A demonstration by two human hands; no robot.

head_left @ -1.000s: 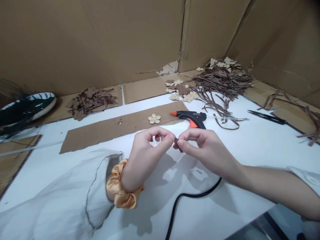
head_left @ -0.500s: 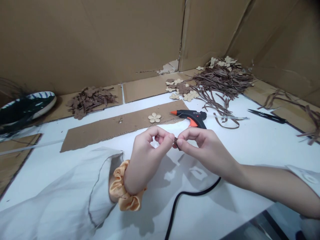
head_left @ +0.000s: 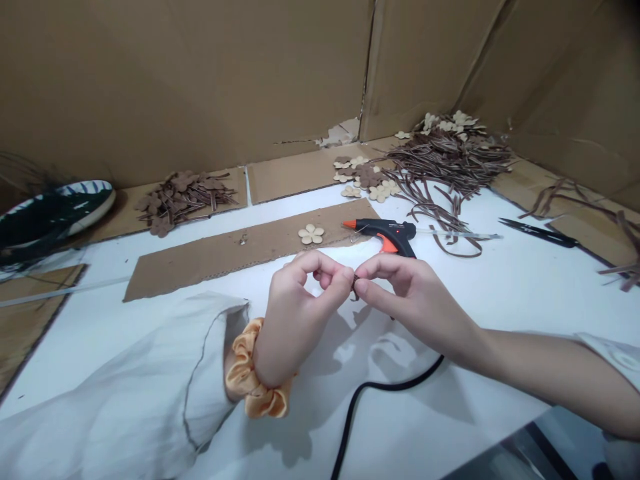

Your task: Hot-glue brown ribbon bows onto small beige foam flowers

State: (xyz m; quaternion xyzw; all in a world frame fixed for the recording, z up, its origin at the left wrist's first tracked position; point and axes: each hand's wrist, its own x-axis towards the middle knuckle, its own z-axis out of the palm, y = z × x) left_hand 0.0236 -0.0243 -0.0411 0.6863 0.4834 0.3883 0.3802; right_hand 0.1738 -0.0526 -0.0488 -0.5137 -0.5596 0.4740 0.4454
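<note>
Between the fingertips of my left hand (head_left: 305,310) and my right hand (head_left: 417,300) is a small dark brown strip (head_left: 355,288), pinched from both sides and mostly hidden by the fingers. Both hands are closed and held just above the white table. Behind them a cream flower (head_left: 311,234) lies on a long cardboard strip (head_left: 210,250). A black and orange glue gun (head_left: 390,232) rests just behind my right hand, its orange tip over the cardboard strip's right end and a small red light showing.
Brown flowers and strips (head_left: 185,197) lie back left, near a plate of dark material (head_left: 47,213). Cream and brown flowers (head_left: 367,177) and a strip heap (head_left: 450,157) lie back right, beside black tweezers (head_left: 537,231). A black cable (head_left: 370,385) crosses the front.
The brown strip has turned between my fingertips, and less of it shows now. The view has shifted slightly.
</note>
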